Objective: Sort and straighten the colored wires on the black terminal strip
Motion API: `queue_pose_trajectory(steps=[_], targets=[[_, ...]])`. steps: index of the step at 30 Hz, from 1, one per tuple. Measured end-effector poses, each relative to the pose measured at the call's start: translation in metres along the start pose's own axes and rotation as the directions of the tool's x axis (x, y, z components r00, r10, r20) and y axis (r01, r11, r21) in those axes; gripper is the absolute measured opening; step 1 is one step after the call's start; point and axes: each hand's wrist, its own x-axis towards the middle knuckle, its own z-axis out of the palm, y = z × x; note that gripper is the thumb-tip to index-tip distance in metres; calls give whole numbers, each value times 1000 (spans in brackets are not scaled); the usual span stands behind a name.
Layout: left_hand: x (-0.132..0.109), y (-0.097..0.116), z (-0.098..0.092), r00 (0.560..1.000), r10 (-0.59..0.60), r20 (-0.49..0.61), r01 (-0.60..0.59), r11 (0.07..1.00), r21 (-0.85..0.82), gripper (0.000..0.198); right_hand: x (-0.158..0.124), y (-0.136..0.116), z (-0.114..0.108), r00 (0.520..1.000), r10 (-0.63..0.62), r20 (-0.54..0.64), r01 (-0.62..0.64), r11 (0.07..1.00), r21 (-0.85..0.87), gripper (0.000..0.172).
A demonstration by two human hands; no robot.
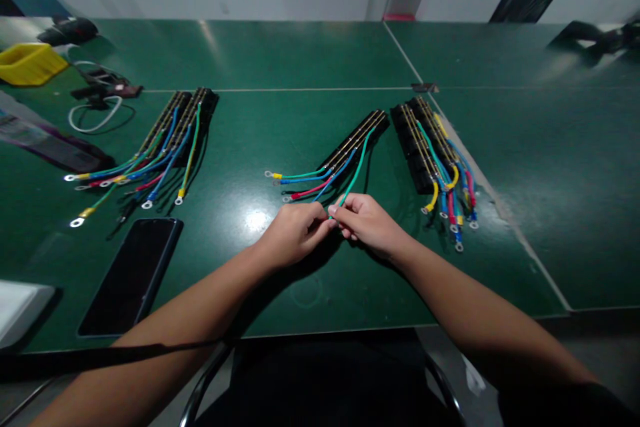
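Note:
A black terminal strip (353, 140) with brass-coloured bars lies slanted on the green table, with green, blue and red wires running from it. My right hand (367, 221) pinches the long green wire (359, 170) near its lower end. Right against it, my left hand (297, 230) has its fingers closed at the same wire end; the fingers hide that tip. A blue wire passes down beside my left fingers. Other wires of this strip end in ring lugs to the left, one with a red sleeve (295, 196), others with yellow or blue.
Wired strips (417, 147) lie to the right and more strips (193, 121) to the left. A phone (133, 277), a white box (23, 310), a yellow tray (33, 64) and a white cable (107, 121) are at the left.

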Motion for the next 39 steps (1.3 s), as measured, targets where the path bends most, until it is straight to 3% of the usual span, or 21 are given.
queue_pose_trajectory(steps=[20, 26, 32, 35, 39], targets=[[0, 2, -1, 1000, 6, 25, -7, 999, 54, 27, 0, 0, -1, 1000, 22, -13, -22, 1000, -12, 21], [0, 5, -3, 999, -37, -29, 37, 999, -13, 19, 0, 1, 0, 1000, 14, -15, -14, 1000, -19, 23], [-1, 9, -3, 989, -146, -14, 143, 978, -150, 23, 0, 0, 1, 997, 13, -81, -16, 1000, -27, 31], [-1, 12, -4, 958, -267, 108, 288, 891, -352, 28, 1, 0, 1, 998, 10, -67, -7, 999, 47, 31], [0, 14, -7, 868, -334, 366, 496, 610, -618, 33, 0, -1, 0, 999, 9, -35, -5, 992, 124, 31]])
